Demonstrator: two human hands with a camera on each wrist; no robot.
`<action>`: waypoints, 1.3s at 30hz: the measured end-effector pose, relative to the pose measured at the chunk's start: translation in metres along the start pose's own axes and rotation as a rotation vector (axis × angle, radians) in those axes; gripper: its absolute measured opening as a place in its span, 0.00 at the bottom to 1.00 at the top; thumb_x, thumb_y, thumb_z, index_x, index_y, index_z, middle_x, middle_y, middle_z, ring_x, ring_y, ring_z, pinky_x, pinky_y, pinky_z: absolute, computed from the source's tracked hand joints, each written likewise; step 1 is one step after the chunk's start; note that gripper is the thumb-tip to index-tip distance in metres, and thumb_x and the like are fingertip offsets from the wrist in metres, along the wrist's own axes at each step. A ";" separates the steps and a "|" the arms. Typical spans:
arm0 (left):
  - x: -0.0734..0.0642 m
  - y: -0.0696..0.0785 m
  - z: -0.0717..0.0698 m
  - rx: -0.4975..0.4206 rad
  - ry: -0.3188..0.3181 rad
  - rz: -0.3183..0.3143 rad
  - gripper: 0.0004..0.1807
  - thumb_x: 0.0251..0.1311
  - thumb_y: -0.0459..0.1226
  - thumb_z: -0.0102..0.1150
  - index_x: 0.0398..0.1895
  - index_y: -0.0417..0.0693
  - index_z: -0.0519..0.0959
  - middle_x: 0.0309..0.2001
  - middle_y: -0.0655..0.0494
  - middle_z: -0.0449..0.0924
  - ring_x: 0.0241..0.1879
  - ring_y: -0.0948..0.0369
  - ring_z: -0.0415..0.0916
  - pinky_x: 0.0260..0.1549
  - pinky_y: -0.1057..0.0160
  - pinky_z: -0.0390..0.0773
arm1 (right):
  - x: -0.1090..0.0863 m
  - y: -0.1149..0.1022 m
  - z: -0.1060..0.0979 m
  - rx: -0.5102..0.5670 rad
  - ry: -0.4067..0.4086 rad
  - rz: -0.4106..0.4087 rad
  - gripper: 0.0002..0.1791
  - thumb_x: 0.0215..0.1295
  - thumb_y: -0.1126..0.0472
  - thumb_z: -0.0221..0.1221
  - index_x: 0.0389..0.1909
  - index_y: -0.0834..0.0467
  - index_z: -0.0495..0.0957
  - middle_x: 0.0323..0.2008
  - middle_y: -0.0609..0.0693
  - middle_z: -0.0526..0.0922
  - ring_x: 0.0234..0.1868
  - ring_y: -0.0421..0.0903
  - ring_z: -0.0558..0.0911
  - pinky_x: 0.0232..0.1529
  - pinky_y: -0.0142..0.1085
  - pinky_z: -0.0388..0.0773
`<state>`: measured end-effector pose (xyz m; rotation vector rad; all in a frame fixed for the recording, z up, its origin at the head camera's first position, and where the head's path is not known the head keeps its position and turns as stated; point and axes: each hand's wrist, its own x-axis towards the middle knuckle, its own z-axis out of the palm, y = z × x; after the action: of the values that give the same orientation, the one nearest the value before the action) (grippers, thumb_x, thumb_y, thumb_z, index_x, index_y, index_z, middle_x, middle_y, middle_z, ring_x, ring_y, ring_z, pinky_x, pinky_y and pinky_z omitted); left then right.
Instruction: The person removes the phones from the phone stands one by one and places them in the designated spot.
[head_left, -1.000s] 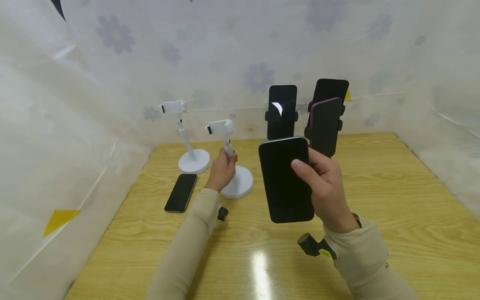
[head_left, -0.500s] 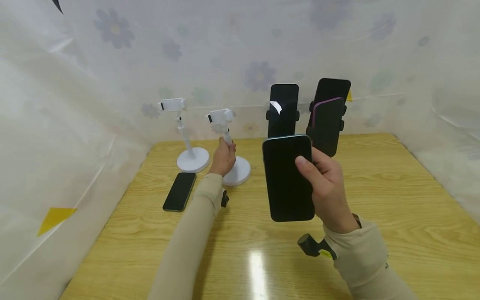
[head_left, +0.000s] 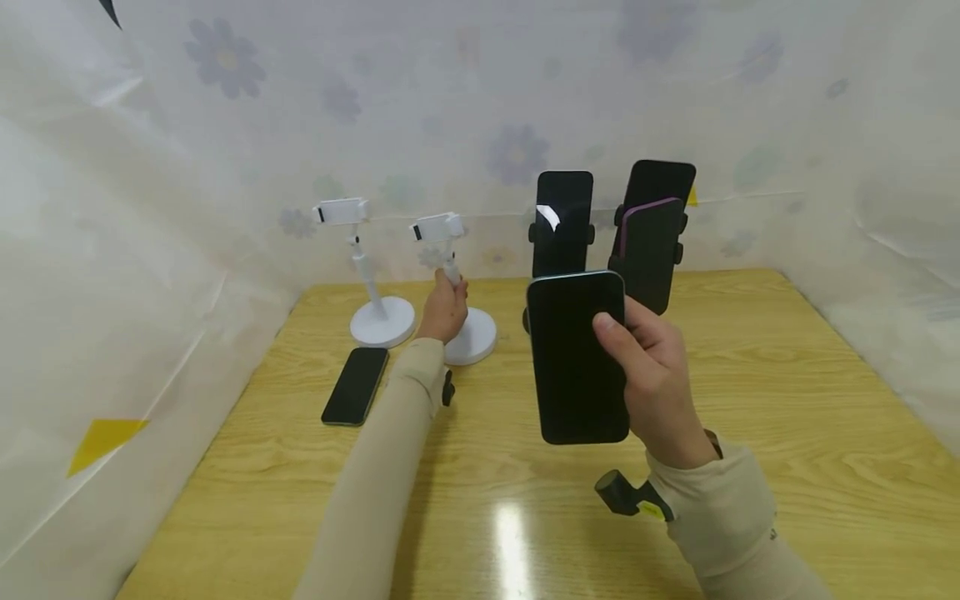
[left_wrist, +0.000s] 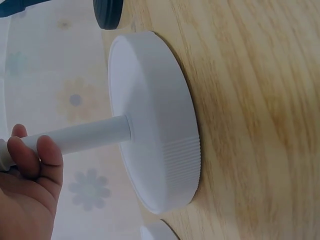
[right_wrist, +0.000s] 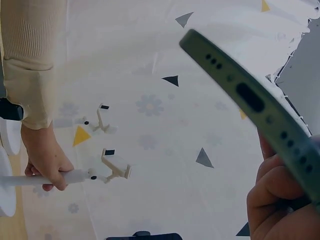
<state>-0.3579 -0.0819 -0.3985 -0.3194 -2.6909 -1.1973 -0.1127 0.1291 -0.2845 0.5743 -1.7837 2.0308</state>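
My left hand (head_left: pixel 444 310) grips the pole of a white phone stand (head_left: pixel 471 338), whose round base (left_wrist: pixel 150 125) sits on the table in the left wrist view. The stand's clamp (head_left: pixel 438 227) at the top holds no phone. In my right hand (head_left: pixel 654 375) is a smartphone (head_left: pixel 576 367), held upright by its right side with the thumb across the dark screen. Its green bottom edge (right_wrist: pixel 250 97), with a charging port, faces the right wrist camera. The fingers behind the phone are hidden in the head view.
A second white phone stand (head_left: pixel 382 322) is at the back left, with another smartphone (head_left: pixel 356 387) flat in front of it. Dark stands at the back right carry upright phones, one black (head_left: pixel 564 221), one behind (head_left: pixel 663 177) a purple-edged phone (head_left: pixel 651 250). A patterned sheet (head_left: pixel 480 108) hangs behind the wooden table (head_left: pixel 765 375).
My left hand has moved the white stand farther back on the table, slightly leftward. My right hand with its smartphone has shifted only a little to the right.
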 end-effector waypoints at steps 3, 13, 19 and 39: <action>0.003 -0.003 -0.001 -0.005 0.003 -0.009 0.15 0.78 0.42 0.38 0.57 0.41 0.61 0.47 0.42 0.80 0.47 0.46 0.80 0.50 0.47 0.78 | -0.001 0.000 0.000 0.005 0.000 0.000 0.15 0.77 0.65 0.44 0.45 0.53 0.80 0.39 0.44 0.87 0.35 0.41 0.89 0.34 0.36 0.86; 0.007 -0.006 -0.007 0.004 -0.003 0.000 0.16 0.78 0.42 0.38 0.58 0.39 0.60 0.46 0.41 0.79 0.46 0.44 0.80 0.51 0.47 0.77 | -0.003 0.000 -0.002 -0.024 0.011 0.008 0.14 0.77 0.65 0.44 0.45 0.53 0.80 0.39 0.44 0.87 0.35 0.41 0.89 0.34 0.36 0.86; 0.011 -0.004 -0.007 0.014 -0.007 -0.010 0.17 0.79 0.41 0.36 0.60 0.38 0.59 0.48 0.39 0.79 0.49 0.44 0.79 0.53 0.47 0.77 | -0.005 -0.001 -0.004 -0.043 0.015 0.010 0.15 0.77 0.65 0.44 0.46 0.53 0.80 0.40 0.44 0.87 0.35 0.41 0.89 0.34 0.36 0.86; 0.019 -0.012 -0.019 -0.035 -0.020 -0.126 0.19 0.79 0.43 0.36 0.63 0.41 0.57 0.53 0.39 0.78 0.54 0.44 0.78 0.57 0.46 0.75 | -0.009 0.001 -0.002 -0.045 0.009 0.014 0.15 0.77 0.66 0.44 0.47 0.54 0.80 0.40 0.44 0.87 0.34 0.42 0.89 0.32 0.37 0.86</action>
<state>-0.3776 -0.1012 -0.3899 -0.1690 -2.7461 -1.2830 -0.1061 0.1304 -0.2907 0.5397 -1.8278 1.9944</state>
